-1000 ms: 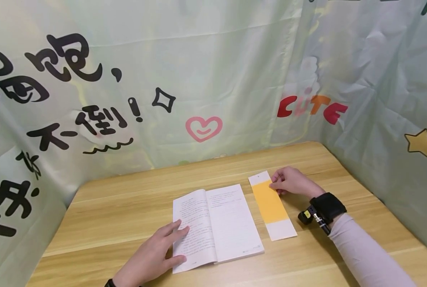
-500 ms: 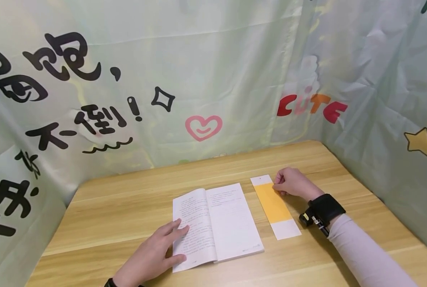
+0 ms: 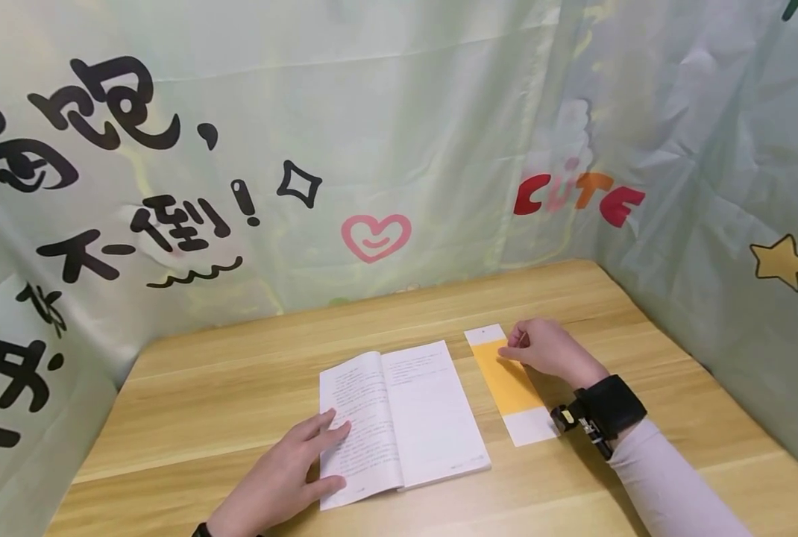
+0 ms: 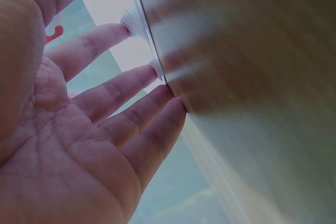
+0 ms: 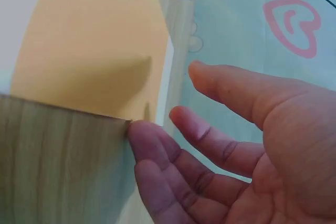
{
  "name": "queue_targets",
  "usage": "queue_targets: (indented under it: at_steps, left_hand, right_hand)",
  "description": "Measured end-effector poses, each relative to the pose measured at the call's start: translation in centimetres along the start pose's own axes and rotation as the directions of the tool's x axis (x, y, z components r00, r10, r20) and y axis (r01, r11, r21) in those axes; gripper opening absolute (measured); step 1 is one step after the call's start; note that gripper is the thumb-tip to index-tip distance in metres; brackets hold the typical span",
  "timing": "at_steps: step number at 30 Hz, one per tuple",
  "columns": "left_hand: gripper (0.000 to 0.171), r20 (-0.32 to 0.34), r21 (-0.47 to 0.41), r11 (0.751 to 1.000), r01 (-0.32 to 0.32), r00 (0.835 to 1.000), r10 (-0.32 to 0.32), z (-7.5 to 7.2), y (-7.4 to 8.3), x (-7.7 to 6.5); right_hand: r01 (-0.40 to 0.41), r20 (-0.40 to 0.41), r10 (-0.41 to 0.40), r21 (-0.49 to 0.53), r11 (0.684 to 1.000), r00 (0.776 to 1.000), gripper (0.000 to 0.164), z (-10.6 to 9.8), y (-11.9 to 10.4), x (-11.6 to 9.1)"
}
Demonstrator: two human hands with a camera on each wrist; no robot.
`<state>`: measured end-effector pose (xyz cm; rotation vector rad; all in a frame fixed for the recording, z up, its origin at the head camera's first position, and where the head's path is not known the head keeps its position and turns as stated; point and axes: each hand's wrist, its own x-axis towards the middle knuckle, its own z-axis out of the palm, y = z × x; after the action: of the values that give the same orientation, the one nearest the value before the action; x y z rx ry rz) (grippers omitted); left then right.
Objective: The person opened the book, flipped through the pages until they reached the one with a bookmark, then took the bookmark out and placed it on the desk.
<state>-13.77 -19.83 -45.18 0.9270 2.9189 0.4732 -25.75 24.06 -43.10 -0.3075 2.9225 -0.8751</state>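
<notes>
An open book (image 3: 432,418) lies on the wooden table, print on both pages. My left hand (image 3: 281,470) rests with spread fingers on its left page, near the outer edge; the left wrist view shows those fingertips (image 4: 178,103) along the book's edge. To the right lies a long bookmark-like card (image 3: 509,388), orange in the middle with white ends and a small hole at the far end. My right hand (image 3: 550,350) is at its right long edge. In the right wrist view, loosely bent fingers meet the edge of the card (image 5: 94,45), while the thumb stands apart above it.
The wooden table (image 3: 224,380) reaches back to a pale green printed curtain (image 3: 439,149), which also encloses the sides. A black wrist strap with a small camera (image 3: 607,410) sits on the right wrist, close to the card's near end.
The card first slid slightly right and now sits slightly left again. My right thumb has moved from the card's edge to over its orange part. The left hand stays on the page.
</notes>
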Motion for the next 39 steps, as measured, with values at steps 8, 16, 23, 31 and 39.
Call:
queue_targets:
  at_steps: [8, 16, 23, 31, 39]
  left_hand:
    - [0.069, 0.021, 0.007, 1.0, 0.022, 1.0, -0.022, -0.2, -0.1, 0.3]
    - [0.069, 0.03, 0.01, 1.0, 0.017, 0.999, -0.017, -0.1, 0.2, 0.0]
    - [0.069, 0.002, 0.007, 1.0, 0.009, 1.0, -0.009, -0.1, 0.3, 0.3]
    - [0.063, -0.234, -0.062, 0.997, -0.049, 0.972, 0.033, -3.2, -0.8, 0.0]
    - [0.067, -0.405, -0.104, 0.987, 0.119, 0.902, -0.151, -7.2, -1.4, 0.3]
  right_hand:
    - [0.017, -0.005, -0.017, -0.031, 0.999, 1.0, 0.026, -0.5, -0.3, -0.4]
    - [-0.035, 0.086, 0.029, 0.065, 0.997, 0.996, 0.031, -0.3, -0.5, -0.8]
    - [-0.029, 0.101, 0.019, 0.093, 0.995, 0.995, 0.032, -0.7, -0.6, -1.1]
    - [0.064, 0.038, -0.068, 0.09, 0.994, 0.997, 0.038, -1.6, -1.0, -1.2]
    - [0.225, -0.122, -0.232, -0.069, 0.972, 0.965, 0.063, -2.3, -2.1, -1.7]
